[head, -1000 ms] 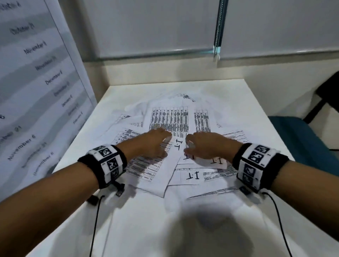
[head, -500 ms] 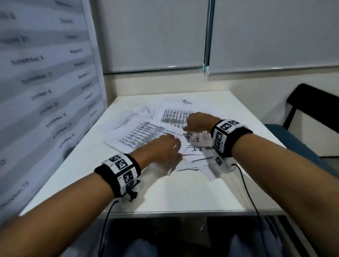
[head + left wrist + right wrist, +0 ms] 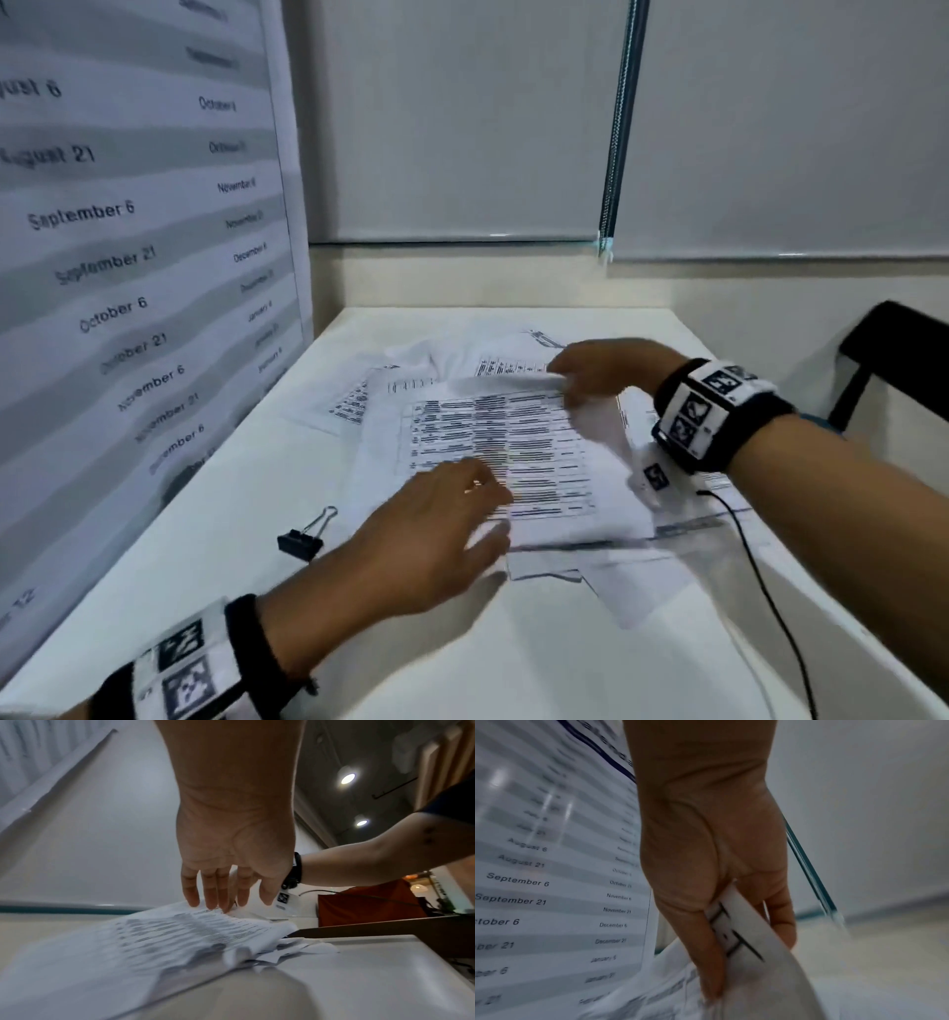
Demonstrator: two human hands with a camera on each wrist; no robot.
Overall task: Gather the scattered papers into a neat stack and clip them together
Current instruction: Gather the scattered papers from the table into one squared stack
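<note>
Wall calendar (image 3: 128,231) fills the frame's left, binder clip (image 3: 303,537) lies lower left of centre on the table (image 3: 231,565), left hand (image 3: 431,534) flat with straight fingers on the papers (image 3: 493,442) mid-frame, right hand (image 3: 606,367) pinching a sheet's far edge.

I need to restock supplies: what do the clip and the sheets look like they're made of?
Clip: probably painted black metal with bare wire handles, which show a silvery glint. Sheets: thin matte white printer paper; they curl and bend where the right hand pinches one.
</note>
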